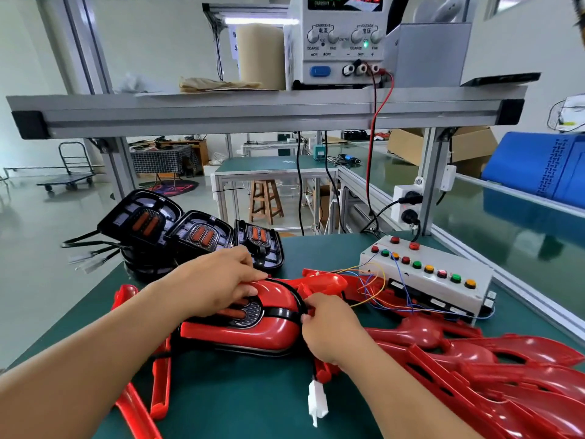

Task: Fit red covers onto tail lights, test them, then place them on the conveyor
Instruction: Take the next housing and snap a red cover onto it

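Left hand [221, 280], right hand [329, 327] grip red cover [253, 335] — on tail light [250, 313].

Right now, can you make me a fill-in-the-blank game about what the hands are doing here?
The left hand and right hand hold a tail light with a ____ cover.
The button box sits on the hands' ____ side.
The power supply stands up on a ____.
Uncovered tail lights wait behind the ____ hand.
Missing words: red, right, shelf, left.

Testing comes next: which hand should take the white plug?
Probably the right hand: the plug lies just beside its wrist, and the test box sits on that side. The left hand holds the cover down.
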Available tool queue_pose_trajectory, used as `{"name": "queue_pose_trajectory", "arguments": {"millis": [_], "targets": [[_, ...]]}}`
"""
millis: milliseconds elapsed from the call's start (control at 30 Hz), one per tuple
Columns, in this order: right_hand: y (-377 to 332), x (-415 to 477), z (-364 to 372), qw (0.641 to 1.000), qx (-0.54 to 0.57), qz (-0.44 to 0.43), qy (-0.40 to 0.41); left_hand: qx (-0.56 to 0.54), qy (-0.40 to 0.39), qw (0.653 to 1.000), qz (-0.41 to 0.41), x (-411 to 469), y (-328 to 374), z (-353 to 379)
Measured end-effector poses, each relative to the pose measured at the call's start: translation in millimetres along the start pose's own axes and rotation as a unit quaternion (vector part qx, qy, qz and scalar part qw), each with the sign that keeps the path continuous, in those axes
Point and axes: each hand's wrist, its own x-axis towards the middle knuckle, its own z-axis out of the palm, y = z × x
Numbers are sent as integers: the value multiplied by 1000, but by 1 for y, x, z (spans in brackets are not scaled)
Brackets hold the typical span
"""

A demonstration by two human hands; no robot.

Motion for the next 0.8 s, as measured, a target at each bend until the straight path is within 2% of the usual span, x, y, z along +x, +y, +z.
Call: {"name": "queue_pose_trajectory", "arguments": {"millis": [67, 167, 333, 400, 433, 533, 667, 733, 800], "targets": [[2, 0, 4, 1000, 4, 1, 13, 42, 12, 999, -14, 1, 0, 4], [2, -1, 6, 1000, 11, 0, 25, 161, 25, 987, 7, 5, -1, 2], [-1, -3, 8, 999, 15, -3, 39, 269, 28, 963, 14, 6, -1, 3], [-1, -4, 7, 999, 14, -4, 38, 249, 10, 968, -5, 5, -4, 4], [-1, -4, 7, 999, 16, -6, 37, 204, -12, 979, -24, 4, -5, 3], [-1, -4, 7, 999, 10, -21, 32, -3, -53, 995, -86, 0, -7, -5], [2, -3, 6, 998, 20, -44, 48, -24, -55, 996, -67, -4, -6, -19], [2, -3, 5, 991, 119, -40, 48, -13, -27, 997, -69, -10, -6, -22], [2, -4, 6, 970, 234, -51, 46, 12, 11, 997, -77, -17, -7, -20]]}}
